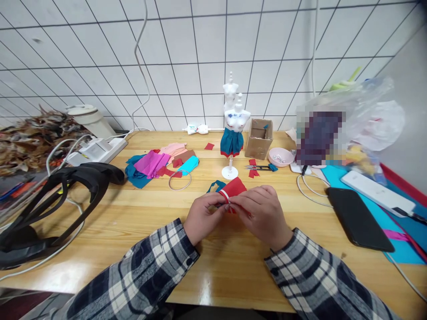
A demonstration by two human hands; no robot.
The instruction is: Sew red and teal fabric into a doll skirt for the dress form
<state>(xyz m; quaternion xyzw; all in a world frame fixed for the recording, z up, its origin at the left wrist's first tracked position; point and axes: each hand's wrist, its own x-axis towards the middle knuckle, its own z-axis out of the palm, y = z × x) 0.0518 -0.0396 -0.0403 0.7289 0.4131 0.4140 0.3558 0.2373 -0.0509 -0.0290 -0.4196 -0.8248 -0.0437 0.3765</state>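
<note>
Both of my hands meet at the middle of the table, fingers pinched close together. My left hand (206, 216) grips the lower left edge of a piece of red fabric (237, 187) with a narrow white strip (224, 194) across it. My right hand (262, 213) pinches at the same spot from the right; whether it holds the strip or the fabric I cannot make out. Some teal fabric (216, 185) shows behind my left fingers. Just beyond stands a small white mannequin (237, 120) wearing a teal skirt (231, 141) with a red hem.
Coloured fabric scraps (151, 163) and a ring (180, 180) lie left of the mannequin. Thread snips (260, 168), a pink bowl (281, 157) and a cardboard box (259, 138) stand to its right. A black headset (66, 209) is far left; a phone (360, 218) lies right.
</note>
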